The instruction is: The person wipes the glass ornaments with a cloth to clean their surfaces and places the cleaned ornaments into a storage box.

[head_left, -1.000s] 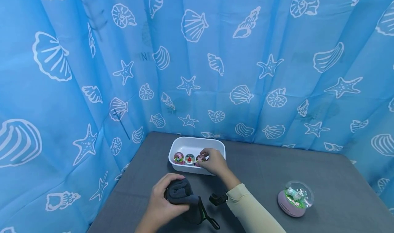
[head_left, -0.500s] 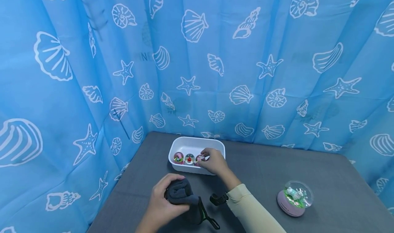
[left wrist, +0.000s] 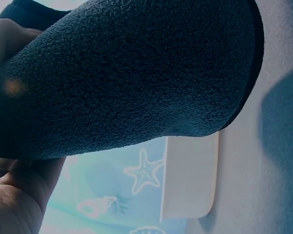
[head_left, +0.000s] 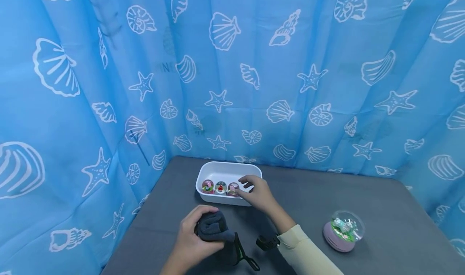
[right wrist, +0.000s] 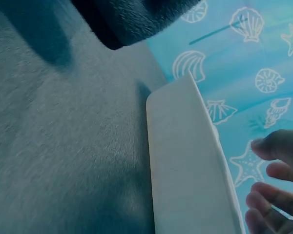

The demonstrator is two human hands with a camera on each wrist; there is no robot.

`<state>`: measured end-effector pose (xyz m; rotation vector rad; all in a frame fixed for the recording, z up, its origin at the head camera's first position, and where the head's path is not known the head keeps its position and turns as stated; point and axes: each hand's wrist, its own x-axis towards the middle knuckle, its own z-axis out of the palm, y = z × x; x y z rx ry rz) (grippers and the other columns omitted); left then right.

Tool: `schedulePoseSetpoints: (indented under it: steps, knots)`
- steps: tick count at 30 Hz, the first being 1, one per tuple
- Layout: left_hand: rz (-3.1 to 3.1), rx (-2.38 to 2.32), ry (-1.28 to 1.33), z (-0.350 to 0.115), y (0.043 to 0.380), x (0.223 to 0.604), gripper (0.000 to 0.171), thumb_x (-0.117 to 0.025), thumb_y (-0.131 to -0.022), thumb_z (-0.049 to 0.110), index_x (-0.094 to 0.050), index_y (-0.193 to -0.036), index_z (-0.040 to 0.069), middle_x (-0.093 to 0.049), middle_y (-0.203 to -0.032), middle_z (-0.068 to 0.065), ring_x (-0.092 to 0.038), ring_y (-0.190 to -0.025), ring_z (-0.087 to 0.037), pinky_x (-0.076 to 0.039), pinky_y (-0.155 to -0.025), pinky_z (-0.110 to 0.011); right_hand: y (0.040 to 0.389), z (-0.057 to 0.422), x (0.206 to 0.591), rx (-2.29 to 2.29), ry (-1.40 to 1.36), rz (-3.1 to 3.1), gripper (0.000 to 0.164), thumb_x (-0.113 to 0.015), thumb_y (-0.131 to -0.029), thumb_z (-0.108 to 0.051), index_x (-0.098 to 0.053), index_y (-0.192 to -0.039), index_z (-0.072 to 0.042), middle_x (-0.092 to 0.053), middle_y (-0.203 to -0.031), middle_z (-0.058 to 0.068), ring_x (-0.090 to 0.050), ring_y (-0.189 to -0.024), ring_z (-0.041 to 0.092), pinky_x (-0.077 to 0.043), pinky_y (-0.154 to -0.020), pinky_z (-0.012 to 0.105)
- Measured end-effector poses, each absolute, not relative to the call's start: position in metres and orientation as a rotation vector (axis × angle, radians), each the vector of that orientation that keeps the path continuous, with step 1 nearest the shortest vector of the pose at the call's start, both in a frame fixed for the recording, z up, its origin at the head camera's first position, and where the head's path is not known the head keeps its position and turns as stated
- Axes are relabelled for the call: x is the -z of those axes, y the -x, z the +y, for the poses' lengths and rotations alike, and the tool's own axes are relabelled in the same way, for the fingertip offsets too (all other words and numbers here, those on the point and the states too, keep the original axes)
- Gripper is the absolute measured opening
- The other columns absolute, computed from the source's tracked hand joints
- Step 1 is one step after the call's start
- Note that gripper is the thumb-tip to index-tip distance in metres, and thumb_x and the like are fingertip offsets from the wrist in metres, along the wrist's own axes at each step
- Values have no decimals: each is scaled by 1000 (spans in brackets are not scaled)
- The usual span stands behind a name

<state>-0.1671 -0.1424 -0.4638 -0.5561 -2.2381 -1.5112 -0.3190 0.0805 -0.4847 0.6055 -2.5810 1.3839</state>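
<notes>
My left hand [head_left: 192, 240] grips a dark grey rolled towel [head_left: 212, 226] in front of the white bin. Its fuzzy surface fills much of the left wrist view. My right hand [head_left: 258, 192] hovers over the right front part of the white plastic bin [head_left: 229, 168], fingers apart and loosely bent with nothing between them. In a row along the bin's front wall sit three small snow globes: a pink one [head_left: 208, 186] at left, one with a red figure [head_left: 220, 188] in the middle, and another pinkish one [head_left: 233, 189] right beside my right thumb.
A larger snow globe with a lilac base [head_left: 339, 236] stands on the grey tabletop [head_left: 301, 202] at the right. Behind the table hangs a blue curtain [head_left: 250, 49] with white shell prints. A black strap [head_left: 250, 263] dangles beside the towel.
My right hand has let go of the right small globe and shifted slightly right, its fingers spreading. The head view has turned a little. My left hand keeps holding the towel.
</notes>
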Motion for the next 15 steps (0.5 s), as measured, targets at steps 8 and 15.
schedulePoseSetpoints:
  steps: [8,15]
  knots:
    - [-2216,1541,605,-137,169,464,75,-97,-66,0,-66,-128,28,-69,-120,6,-68,-97,-14,-61,-87,-33,295,105,476,-1465,-676,-2519,35,-84,-90,-13,-75,-122,-5,-74,-120,17,-71,-108,38,-63,-88,55]
    - [-2212,1544,630,-132,171,465,75,-95,-65,-3,-66,-128,26,-69,-119,6,-67,-95,-13,-60,-86,-33,270,130,479,-1440,-690,-2496,36,-86,-88,-13,-75,-123,-13,-75,-119,5,-71,-106,30,-63,-85,49]
